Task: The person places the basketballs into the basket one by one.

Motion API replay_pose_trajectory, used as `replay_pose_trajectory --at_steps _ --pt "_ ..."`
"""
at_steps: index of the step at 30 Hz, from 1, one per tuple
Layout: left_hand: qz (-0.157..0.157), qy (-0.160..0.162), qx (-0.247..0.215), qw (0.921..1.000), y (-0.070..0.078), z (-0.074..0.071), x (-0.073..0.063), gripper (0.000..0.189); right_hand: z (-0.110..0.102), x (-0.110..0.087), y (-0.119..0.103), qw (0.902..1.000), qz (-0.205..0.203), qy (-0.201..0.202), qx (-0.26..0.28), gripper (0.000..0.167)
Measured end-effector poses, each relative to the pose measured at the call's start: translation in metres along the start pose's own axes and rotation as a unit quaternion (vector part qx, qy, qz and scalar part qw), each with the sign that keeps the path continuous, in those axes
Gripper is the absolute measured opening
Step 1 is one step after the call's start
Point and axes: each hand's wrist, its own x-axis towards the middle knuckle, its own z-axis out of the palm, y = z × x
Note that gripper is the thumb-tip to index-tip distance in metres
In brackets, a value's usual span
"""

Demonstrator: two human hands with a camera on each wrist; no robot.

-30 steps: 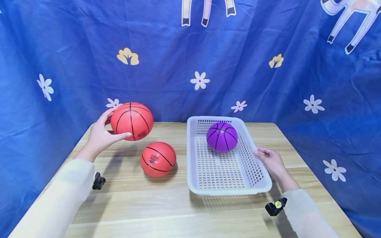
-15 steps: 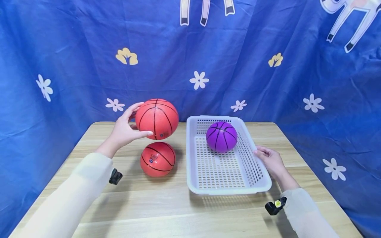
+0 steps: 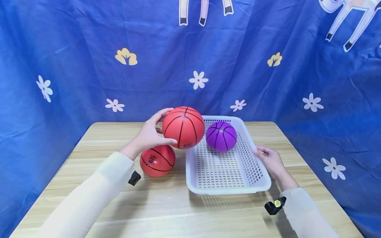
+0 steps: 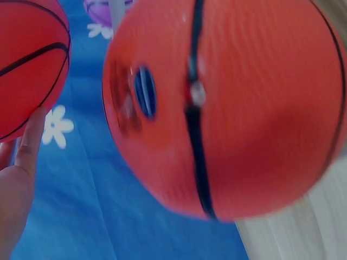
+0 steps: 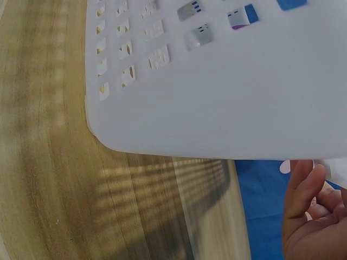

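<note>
In the head view, my left hand [image 3: 150, 134] grips a red basketball [image 3: 183, 128] from its left side, thumb low and fingers behind it. This ball is held up and overlaps the left rim of a white plastic basket [image 3: 229, 191]. A purple ball [image 3: 221, 137] sits inside the basket toward its far end. My right hand [image 3: 271, 162] holds the basket's right rim; in the right wrist view its curled fingers [image 5: 308, 187] are at the rim. A second red basketball [image 3: 157, 161] rests on the table left of the basket, and looms large in the left wrist view.
The wooden table [image 3: 166, 211] carries the basket and the second ball. A blue curtain [image 3: 154, 76] with white flowers hangs behind the table and along its sides. Each wrist wears a small black camera [image 3: 275, 205].
My left hand has carried the red basketball rightward, past the second red ball, up to the basket's left rim. The right hand, basket and purple ball have stayed in place.
</note>
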Motion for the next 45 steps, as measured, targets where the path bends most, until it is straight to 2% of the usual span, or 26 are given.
replay_pose_trajectory --at_steps 2,7,17,27,29,35,45 --pt "0.003 -0.009 -0.016 0.9998 -0.008 0.008 0.004 0.096 0.000 0.000 0.001 1.0000 -0.002 -0.003 -0.004 0.051" --pt "0.021 -0.034 -0.030 0.9988 -0.010 0.028 0.010 0.095 -0.001 0.000 0.002 1.0000 -0.004 -0.007 -0.004 0.048" --pt "0.040 -0.068 -0.045 0.9958 0.002 0.067 0.022 0.093 -0.004 0.000 0.000 1.0000 0.000 -0.003 -0.002 0.050" --pt "0.051 -0.107 -0.031 0.9925 0.009 0.102 0.031 0.094 -0.003 -0.001 0.000 1.0000 0.007 0.005 -0.001 0.050" --pt "0.052 -0.110 -0.018 0.9924 0.009 0.109 0.032 0.094 -0.003 0.000 0.000 1.0000 0.006 0.006 -0.005 0.050" --pt "0.037 -0.117 0.058 0.9908 0.008 0.125 0.035 0.093 -0.003 0.000 0.001 1.0000 0.003 0.004 -0.003 0.050" --pt "0.024 -0.150 0.099 0.9835 0.001 0.150 0.033 0.097 -0.003 0.000 0.001 1.0000 0.001 0.002 0.001 0.050"
